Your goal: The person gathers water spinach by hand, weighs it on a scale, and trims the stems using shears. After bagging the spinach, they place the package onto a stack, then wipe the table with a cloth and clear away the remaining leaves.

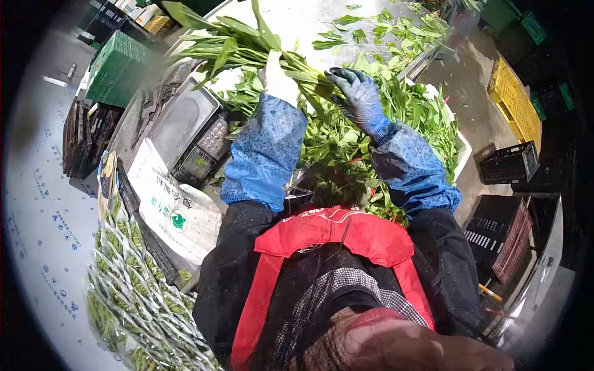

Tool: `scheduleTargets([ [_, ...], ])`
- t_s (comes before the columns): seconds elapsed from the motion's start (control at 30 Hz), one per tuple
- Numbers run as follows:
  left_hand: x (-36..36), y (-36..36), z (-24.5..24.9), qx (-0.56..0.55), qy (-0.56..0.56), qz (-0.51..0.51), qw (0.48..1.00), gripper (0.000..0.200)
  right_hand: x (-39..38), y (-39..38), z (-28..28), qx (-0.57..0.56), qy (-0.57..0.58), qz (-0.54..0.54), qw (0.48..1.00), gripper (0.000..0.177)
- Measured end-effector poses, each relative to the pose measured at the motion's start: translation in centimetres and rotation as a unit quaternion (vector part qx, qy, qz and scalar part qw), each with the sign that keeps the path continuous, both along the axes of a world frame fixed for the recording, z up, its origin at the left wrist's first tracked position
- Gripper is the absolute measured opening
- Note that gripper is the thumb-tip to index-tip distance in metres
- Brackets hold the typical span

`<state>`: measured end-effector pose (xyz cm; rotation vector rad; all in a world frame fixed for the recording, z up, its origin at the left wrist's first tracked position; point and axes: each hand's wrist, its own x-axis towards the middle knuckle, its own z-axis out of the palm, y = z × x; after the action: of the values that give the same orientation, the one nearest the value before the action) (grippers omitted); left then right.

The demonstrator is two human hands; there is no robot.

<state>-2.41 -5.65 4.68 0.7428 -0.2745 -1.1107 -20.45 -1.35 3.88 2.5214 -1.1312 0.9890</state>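
My left hand (279, 81), in a white glove and blue sleeve cover, is closed around a bunch of long-leaved greens (232, 46). The leaves fan out to the upper left, and the stems point right. At the stem ends, my right hand (362, 99) in a blue-grey glove has its fingers bent around them; part of its grip is hidden. Below both hands lies a heap of loose leafy greens (340, 145), with a few red bits among them. More cut leaves (396, 34) are scattered over the pale work surface (303, 31) beyond.
A scale (201, 148) with a keypad stands left of my left arm, near a white printed sack (176, 207). Bagged greens (139, 297) are piled at lower left. Green crates (116, 67) stand at upper left; yellow (515, 102) and black crates (510, 164) stand on the right.
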Motion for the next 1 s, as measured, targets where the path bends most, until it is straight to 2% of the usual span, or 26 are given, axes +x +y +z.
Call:
scheduleTargets([
  [0.07,-0.5,0.4,0.1,0.027,0.004,0.002,1.0,0.033,0.2,-1.4,-0.9,0.073,0.039,0.033,0.996,0.03],
  [0.1,0.0,0.6,0.3,-0.009,0.011,-0.07,0.997,0.032,-0.6,-1.8,-1.3,0.039,0.021,0.043,0.998,0.024],
  [0.17,0.8,0.7,1.2,0.024,-0.004,-0.031,0.999,0.027,-2.1,-2.9,-2.0,0.091,0.047,-0.014,0.995,0.02],
  [0.2,2.2,-0.1,-0.2,-0.012,0.014,-0.078,0.997,0.03,-2.9,-2.9,-2.2,0.143,0.084,-0.075,0.983,0.017],
  [0.27,3.7,-0.9,-0.8,0.007,0.01,-0.059,0.998,0.032,-3.8,-2.4,-1.9,0.112,0.027,-0.029,0.993,0.02],
  [0.3,3.8,-1.1,-1.4,-0.009,0.042,-0.086,0.995,0.03,-3.9,-2.2,-1.7,0.055,-0.002,0.018,0.998,0.027],
  [0.4,1.1,0.8,0.8,-0.002,0.013,-0.045,0.999,0.028,-1.5,-1.7,-0.4,-0.003,0.0,0.016,1.0,0.034],
  [0.47,0.5,1.1,1.2,0.015,0.014,-0.045,0.999,0.027,-1.4,-1.4,0.2,0.139,0.07,0.024,0.988,0.032],
  [0.5,0.8,1.1,1.0,0.003,0.011,-0.044,0.999,0.028,-1.8,-2.3,-1.3,0.109,0.023,0.046,0.993,0.029],
  [0.57,1.7,1.2,1.1,0.018,0.019,-0.045,0.999,0.028,-2.9,-2.5,-2.2,0.134,-0.048,0.004,0.99,0.024],
  [0.6,3.1,0.6,0.2,-0.005,0.042,-0.056,0.998,0.027,-4.1,-3.1,-2.6,0.043,-0.02,-0.014,0.999,0.017],
  [0.63,4.4,-0.3,-0.7,-0.028,0.065,-0.067,0.995,0.026,-5.5,-3.7,-3.4,0.087,0.033,-0.092,0.991,0.019],
  [0.7,5.3,-0.4,-0.6,-0.054,0.058,-0.002,0.997,0.027,-7.9,-4.7,-4.0,0.189,0.151,-0.233,0.942,0.024],
  [0.77,6.3,-0.9,-0.8,-0.054,0.063,0.022,0.996,0.032,-7.4,-2.7,-2.3,-0.025,0.038,-0.217,0.975,0.024],
  [0.8,6.0,-1.2,-1.1,-0.054,0.064,0.022,0.996,0.032,-6.4,-1.4,-1.3,0.059,-0.014,-0.19,0.98,0.031],
  [0.83,5.2,-1.0,-0.7,-0.033,0.077,0.048,0.995,0.032,-4.9,-0.4,-0.7,0.215,-0.082,-0.141,0.963,0.034],
  [0.87,4.7,-0.8,-0.5,-0.012,0.09,0.074,0.993,0.032,-3.4,0.4,-0.3,0.365,-0.149,-0.089,0.915,0.038],
  [0.9,5.2,-1.2,-1.8,0.009,0.098,0.022,0.995,0.034,-1.5,0.9,-0.3,0.47,-0.154,-0.049,0.868,0.049],
  [0.93,4.2,-0.6,-1.2,0.001,0.097,0.006,0.995,0.035,-0.2,-0.3,-5.9,0.467,-0.243,0.043,0.849,0.057],
  [0.97,2.5,0.6,-0.3,-0.007,0.095,-0.01,0.995,0.037,1.6,0.0,-6.7,0.439,-0.215,0.037,0.872,0.063],
  [1.0,1.0,1.7,0.9,-0.032,0.079,-0.008,0.996,0.039,3.1,1.4,-4.3,0.545,-0.314,0.094,0.772,0.063],
])
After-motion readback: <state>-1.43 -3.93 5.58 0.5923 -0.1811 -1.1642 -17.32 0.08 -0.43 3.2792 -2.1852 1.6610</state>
